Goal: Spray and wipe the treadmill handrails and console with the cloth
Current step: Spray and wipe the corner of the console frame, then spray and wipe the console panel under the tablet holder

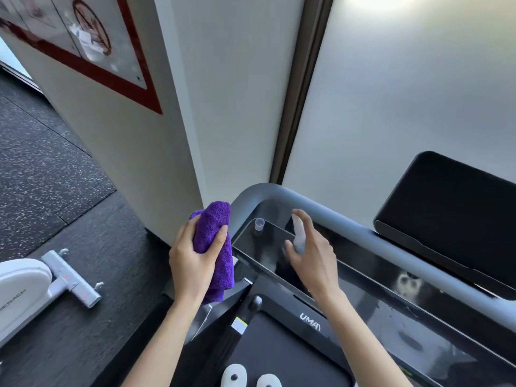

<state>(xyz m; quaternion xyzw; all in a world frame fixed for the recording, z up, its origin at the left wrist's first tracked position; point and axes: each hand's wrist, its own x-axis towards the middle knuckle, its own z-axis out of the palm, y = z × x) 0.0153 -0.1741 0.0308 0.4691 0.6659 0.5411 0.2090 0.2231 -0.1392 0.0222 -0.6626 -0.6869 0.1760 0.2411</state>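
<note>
- The left hand [195, 255] is closed around a bunched purple cloth [215, 241], thumb across its front; the cloth's top end stands just beside the corner of the grey handrail [349, 222], at about 9 o'clock from that bend, and whether they touch I cannot tell.
- The right hand [312, 255] holds a small pale spray bottle [298, 236], forefinger curled over its top, the other fingers loosely spread; it hangs over the glossy black console [391, 300], at 3 o'clock from the cloth.
- A small clear cap [259, 222] stands upright on the console's near-left corner, at 10 o'clock from the right hand; the two are apart.
- A dark screen panel [452, 208] rises behind the handrail at 2 o'clock.
- The treadmill belt [279, 353] runs down toward 6 o'clock; two white shoe toes [251, 377] rest on it.
- A white exercise machine [25, 289] sits on the dark floor at 8 o'clock, well apart from the treadmill.
</note>
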